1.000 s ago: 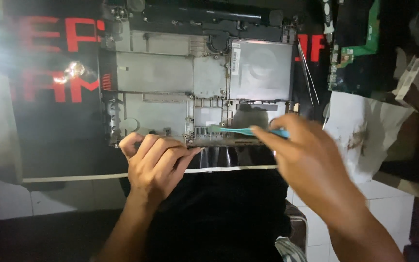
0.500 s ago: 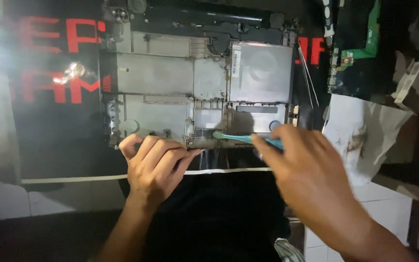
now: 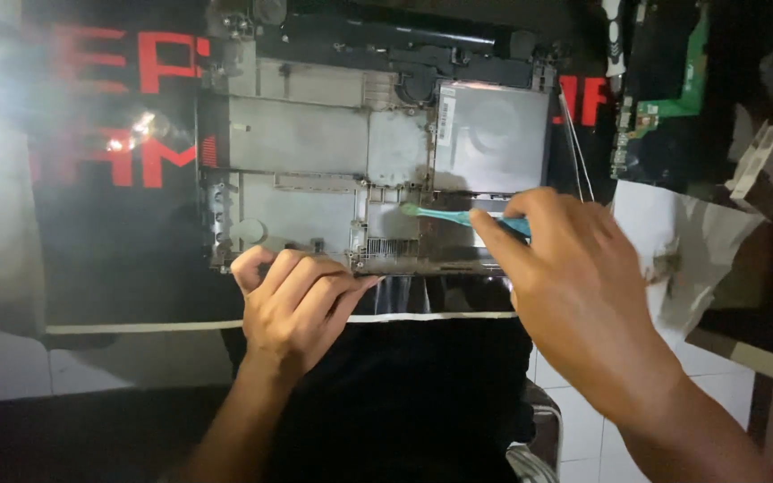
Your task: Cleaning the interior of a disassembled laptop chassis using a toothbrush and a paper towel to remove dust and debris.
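An opened laptop base point(image 3: 315, 170) lies flat on a dark mat point(image 3: 109, 224) with red lettering, its long axis running left to right across the view; inside its grey shell sit several shallow compartments, and the upper right one holds a flat silver rectangular drive point(image 3: 494, 139), while the lower compartments show bare metal, a round disc and a small vent grille. The left hand point(image 3: 293, 304) rests on the near edge of the base with fingers curled and pressed down on the rim, holding nothing, only bracing. The right hand point(image 3: 574, 286) pinches a thin teal pry tool point(image 3: 454, 216) between thumb and fingers; the tool lies nearly level, its long axis left to right, its tip pointing left and touching the shell just below the drive, near the middle of the lower edge. The rear end of the tool is hidden under the right hand's fingers, so its full length cannot be told. To the right, a green circuit board point(image 3: 664, 107) is partly lost in darkness and cut by the top edge, and crumpled white paper point(image 3: 673, 233) lies beside it. A glare at the left washes out the mat there, and the lower view is too dark to read.
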